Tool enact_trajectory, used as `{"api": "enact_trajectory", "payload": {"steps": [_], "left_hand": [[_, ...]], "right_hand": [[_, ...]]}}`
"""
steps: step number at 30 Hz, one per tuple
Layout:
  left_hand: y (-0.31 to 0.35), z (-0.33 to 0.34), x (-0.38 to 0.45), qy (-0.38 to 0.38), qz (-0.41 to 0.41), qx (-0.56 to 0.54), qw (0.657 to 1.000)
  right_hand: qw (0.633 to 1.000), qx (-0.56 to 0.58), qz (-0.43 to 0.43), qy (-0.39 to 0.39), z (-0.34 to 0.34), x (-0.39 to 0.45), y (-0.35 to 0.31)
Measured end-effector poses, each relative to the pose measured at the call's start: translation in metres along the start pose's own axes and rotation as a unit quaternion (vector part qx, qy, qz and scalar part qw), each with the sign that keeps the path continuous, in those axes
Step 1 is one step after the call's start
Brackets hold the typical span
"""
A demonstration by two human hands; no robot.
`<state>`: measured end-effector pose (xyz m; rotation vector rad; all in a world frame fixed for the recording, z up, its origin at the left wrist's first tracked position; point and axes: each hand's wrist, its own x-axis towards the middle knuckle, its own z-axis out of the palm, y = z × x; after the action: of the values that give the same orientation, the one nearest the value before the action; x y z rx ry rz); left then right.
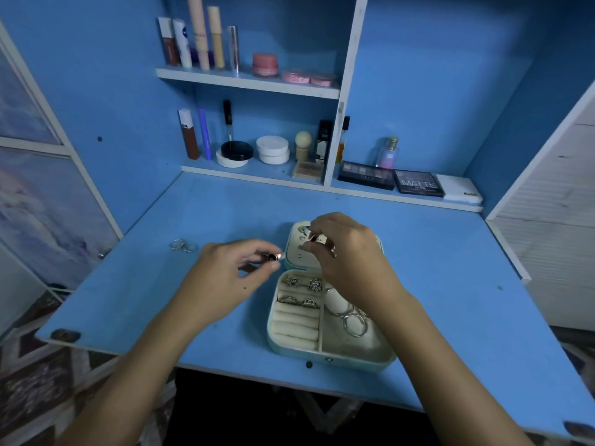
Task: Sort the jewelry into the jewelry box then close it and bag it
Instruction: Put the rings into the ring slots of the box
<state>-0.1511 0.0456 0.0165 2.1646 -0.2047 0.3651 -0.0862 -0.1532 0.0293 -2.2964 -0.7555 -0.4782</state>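
Observation:
An open cream jewelry box (354, 355) lies on the blue desk, its lid (294, 249) laid back flat. Several rings (302, 291) sit in the ring rolls on its left, and hoop earrings (354, 325) lie in the right compartment. My left hand (225, 272) pinches a small dark-stoned silver piece (275, 256) just left of the lid. Over the lid, my right hand (347, 252) pinches another small silver piece (313, 235). A few loose silver rings (183, 245) lie on the desk at the left.
Shelves at the back hold cosmetics: tubes, jars (273, 149), a perfume bottle (388, 153) and eyeshadow palettes (418, 183). The desk's front edge (225, 370) runs just below the box. Cabinet walls stand at both sides.

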Motion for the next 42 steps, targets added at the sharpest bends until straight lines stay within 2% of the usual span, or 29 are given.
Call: {"api": "enact_trajectory", "payload": {"steps": [4, 9, 20, 26, 31, 42], "left_hand": [[0.005, 0.001, -0.003, -0.002, 0.011, 0.011, 1.000], [0.006, 0.002, -0.007, -0.017, 0.019, 0.012, 1.000], [-0.002, 0.001, -0.009, -0.038, 0.103, 0.049, 0.993], [-0.005, 0.000, -0.016, -0.059, 0.100, 0.043, 0.992], [-0.002, -0.002, -0.023, -0.073, 0.083, 0.050, 0.993], [-0.006, 0.002, -0.024, -0.088, 0.113, 0.058, 0.988]], "right_hand": [[1.000, 0.009, 0.018, 0.003, -0.004, -0.012, -0.004], [0.994, 0.051, 0.088, -0.038, -0.011, -0.025, -0.005], [0.999, 0.034, -0.006, 0.023, 0.000, -0.044, 0.006], [0.997, 0.070, 0.022, -0.018, -0.004, -0.055, 0.004], [0.995, 0.100, 0.005, -0.023, -0.003, -0.063, 0.003], [0.992, 0.112, 0.000, -0.063, -0.003, -0.072, 0.001]]}}
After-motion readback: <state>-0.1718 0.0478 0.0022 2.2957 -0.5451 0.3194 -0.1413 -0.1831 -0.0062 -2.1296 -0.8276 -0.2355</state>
